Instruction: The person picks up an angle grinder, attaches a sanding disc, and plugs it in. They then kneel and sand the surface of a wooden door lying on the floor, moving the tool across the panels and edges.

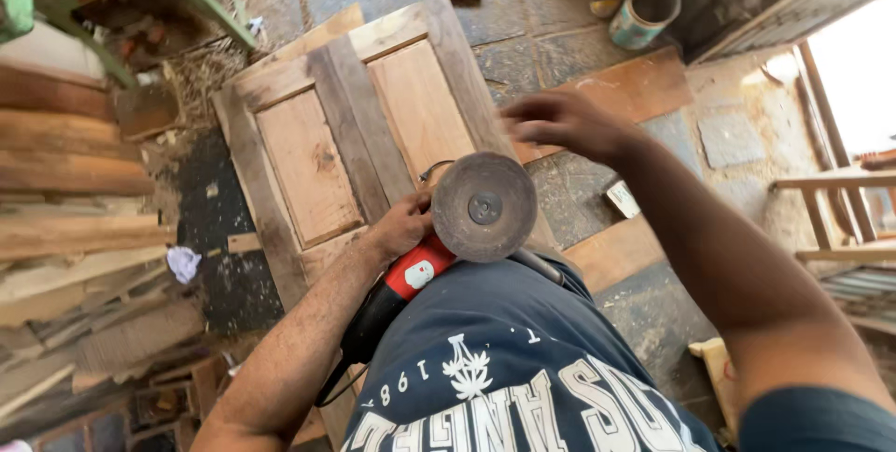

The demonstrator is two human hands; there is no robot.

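Red-bodied angle grinder (411,279) sits tucked against the person's belly, left hand (401,226) with fingers clenched round the neck just behind the sanding disc (483,207), disc face turned up toward the camera, probably so it can be looked over. Right hand (560,124) hovers above and beyond the disc, fingers loose and holding nothing, though it's blurry so hard to be sure. Down below, a wooden panelled door (364,125) lies flat on the stone floor (532,51), a tin can (644,13) well off to the side
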